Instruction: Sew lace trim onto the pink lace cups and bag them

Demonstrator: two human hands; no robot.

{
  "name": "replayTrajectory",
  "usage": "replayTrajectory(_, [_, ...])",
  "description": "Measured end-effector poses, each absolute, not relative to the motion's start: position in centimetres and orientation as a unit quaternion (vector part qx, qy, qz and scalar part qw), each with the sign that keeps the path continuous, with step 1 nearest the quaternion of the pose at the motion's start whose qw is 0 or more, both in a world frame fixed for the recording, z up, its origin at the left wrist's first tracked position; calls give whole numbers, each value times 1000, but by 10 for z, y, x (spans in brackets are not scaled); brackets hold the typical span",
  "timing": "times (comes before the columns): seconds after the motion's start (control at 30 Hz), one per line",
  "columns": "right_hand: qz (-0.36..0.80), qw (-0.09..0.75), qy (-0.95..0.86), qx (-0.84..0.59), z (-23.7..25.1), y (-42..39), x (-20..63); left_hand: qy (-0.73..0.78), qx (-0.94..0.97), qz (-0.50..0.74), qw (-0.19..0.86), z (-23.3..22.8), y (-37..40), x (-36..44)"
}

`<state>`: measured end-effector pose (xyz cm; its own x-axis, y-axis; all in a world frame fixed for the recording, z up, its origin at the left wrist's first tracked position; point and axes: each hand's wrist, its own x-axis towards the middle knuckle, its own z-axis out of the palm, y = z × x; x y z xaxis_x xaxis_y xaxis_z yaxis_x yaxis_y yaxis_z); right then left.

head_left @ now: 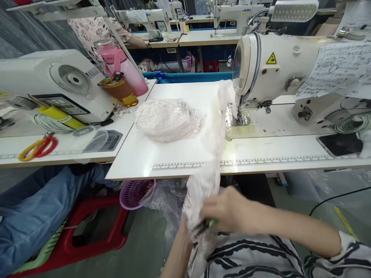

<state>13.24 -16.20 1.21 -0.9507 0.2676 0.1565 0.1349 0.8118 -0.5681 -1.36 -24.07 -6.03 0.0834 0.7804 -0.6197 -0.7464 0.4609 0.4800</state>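
Note:
A long strip of white lacy fabric (204,185) runs from beside the sewing machine, over the table's front edge and down to my lap. My left hand (185,230) is under the strip and grips it; the fabric covers most of its fingers. Above the strip, my right hand (223,208) is closed around small thread snips (206,225), dark with a green part and blurred by motion. Their blades lie against the fabric near my left hand. A loose pile of the same pale fabric (168,119) rests on the white table (133,158), left of the strip.
The sewing machine (272,65) stands at the right, its needle over a metal plate. Beside it lies a phone (339,144). On the left table are scissors (37,147), a pink bottle (127,69) and another machine (58,85). A person in jeans (52,208) sits close by. A purple basket (135,195) is below.

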Motion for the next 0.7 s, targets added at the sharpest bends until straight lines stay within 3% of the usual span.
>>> replayTrajectory(0.1, [491,21,-871,-3,-9,-210,117,398,13,522,754,-45,-230,-14])
replayTrajectory(0.23, [699,-72,-712,-7,-45,-253,103,308,18,508,804,-22,-216,-18])
replayTrajectory(0.4, [713,85,-696,-8,-13,-226,131,271,96,542,790,-11,-217,-18])
replayTrajectory(0.53, [753,149,-615,-179,17,-176,168,272,119,538,789,-30,-248,-13])
replayTrajectory(0.63, [700,143,-624,-315,3,-152,178,294,108,515,798,-44,-274,-8])
replayTrajectory(0.7, [688,117,-635,-332,-13,-145,175,287,94,515,802,-48,-286,-3])
